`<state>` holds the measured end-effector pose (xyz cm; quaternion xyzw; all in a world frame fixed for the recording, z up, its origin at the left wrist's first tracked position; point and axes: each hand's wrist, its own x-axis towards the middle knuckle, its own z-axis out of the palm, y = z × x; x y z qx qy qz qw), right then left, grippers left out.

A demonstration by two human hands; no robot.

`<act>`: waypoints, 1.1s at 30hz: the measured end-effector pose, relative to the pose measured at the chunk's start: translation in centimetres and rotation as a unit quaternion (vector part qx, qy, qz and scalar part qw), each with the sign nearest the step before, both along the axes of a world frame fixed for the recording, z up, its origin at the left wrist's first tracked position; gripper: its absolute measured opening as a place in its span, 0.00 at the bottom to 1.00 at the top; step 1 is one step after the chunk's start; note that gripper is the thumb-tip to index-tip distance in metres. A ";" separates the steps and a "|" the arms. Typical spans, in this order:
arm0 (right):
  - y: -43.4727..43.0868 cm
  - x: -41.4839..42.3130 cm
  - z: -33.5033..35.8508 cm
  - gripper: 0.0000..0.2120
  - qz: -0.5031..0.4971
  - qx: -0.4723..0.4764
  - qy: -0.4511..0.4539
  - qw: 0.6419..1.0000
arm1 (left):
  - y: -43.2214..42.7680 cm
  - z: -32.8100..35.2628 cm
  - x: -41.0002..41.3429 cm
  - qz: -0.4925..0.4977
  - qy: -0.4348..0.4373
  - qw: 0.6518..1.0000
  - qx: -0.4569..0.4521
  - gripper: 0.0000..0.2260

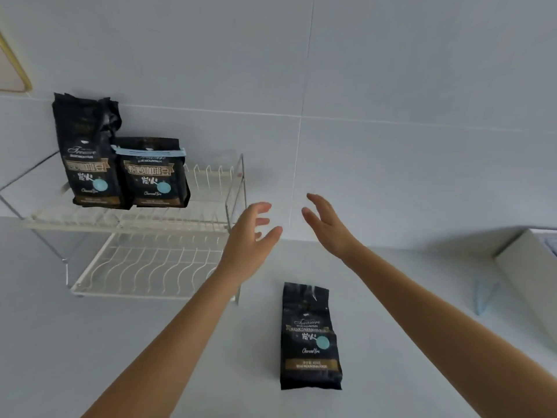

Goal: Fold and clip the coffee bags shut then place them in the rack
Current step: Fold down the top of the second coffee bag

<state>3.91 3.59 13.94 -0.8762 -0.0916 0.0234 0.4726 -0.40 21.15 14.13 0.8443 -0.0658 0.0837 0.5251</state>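
A pale countertop (90,342) runs back to a wall of large light tiles (391,86), and everything sits in flat, even light. At about ten o'clock in the view stands a white wire rack (144,267) with two tiers. On its upper tier two black coffee bags stand side by side, touching. The shorter bag (153,173) has its top folded down and held by a pale blue clip (150,152), so it looks finished and parked where the task wants it. The taller bag (86,152) to its left has a crumpled top with no clip that I can see, so it probably awaits sealing, though it already stands in the rack.

A third bag (310,336) lies flat on the counter at around five o'clock, label up, its top unfolded; it seems the next one to handle. At three o'clock, beside a white box (527,282), lies something pale blue (485,297), perhaps another clip; it is too blurred to be sure.

Both arms reach forward near the centre. The left hand (250,239) hovers just off the rack's right end, fingers spread and loosely curled, holding nothing. The right hand (328,227) is likewise empty, fingers extended, touching nothing, well above the lying bag.
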 end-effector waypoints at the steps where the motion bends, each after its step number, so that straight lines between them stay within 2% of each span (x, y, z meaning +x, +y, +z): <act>1: -1.4 -0.5 -1.8 0.26 -0.018 -0.004 0.034 0.999 | -1.2 -1.8 -0.2 -0.008 0.075 0.997 -0.025 0.20; 3: -3.2 -1.9 -5.6 0.26 -0.039 -0.035 0.097 0.994 | -2.2 -6.2 -0.9 0.004 0.241 0.969 -0.049 0.23; 5: -4.9 -3.7 -9.3 0.27 -0.040 -0.070 0.174 0.981 | -2.7 -10.9 -2.4 0.023 0.370 0.928 -0.034 0.25; 7: -6.2 -5.7 -12.7 0.27 -0.041 -0.071 0.254 0.964 | -3.2 -14.9 -4.1 0.034 0.453 0.890 -0.029 0.25; 9: -6.8 -7.3 -15.1 0.27 -0.052 -0.044 0.330 0.941 | -4.3 -17.4 -5.4 0.047 0.490 0.869 -0.044 0.24; 13: -6.8 -8.8 -16.8 0.18 -0.100 0.098 0.435 0.889 | -6.8 -18.1 -5.3 0.086 0.501 0.852 -0.124 0.19; 15: -7.0 -8.8 -17.2 0.14 -0.118 0.118 0.435 0.885 | -7.5 -18.3 -4.9 0.097 0.505 0.844 -0.151 0.19; 17: -7.2 -8.6 -17.6 0.13 -0.137 0.136 0.420 0.886 | -7.9 -18.2 -4.9 0.112 0.485 0.852 -0.164 0.17; 22: -8.1 -8.9 -16.9 0.05 -0.160 0.209 0.325 0.909 | -9.2 -17.1 -5.5 0.134 0.405 0.887 -0.176 0.12; 25: -8.9 -9.1 -15.1 0.06 -0.149 0.235 0.263 0.924 | -10.4 -15.7 -5.5 0.120 0.366 0.903 -0.189 0.10; 29: -10.6 -10.1 -13.2 0.10 -0.088 0.196 0.183 0.959 | -10.9 -14.0 -5.9 0.103 0.274 0.926 -0.237 0.02; 33: -13.2 -10.3 -12.7 0.13 -0.052 0.114 0.161 0.979 | -13.0 -13.2 -6.3 0.055 0.243 0.951 -0.184 0.06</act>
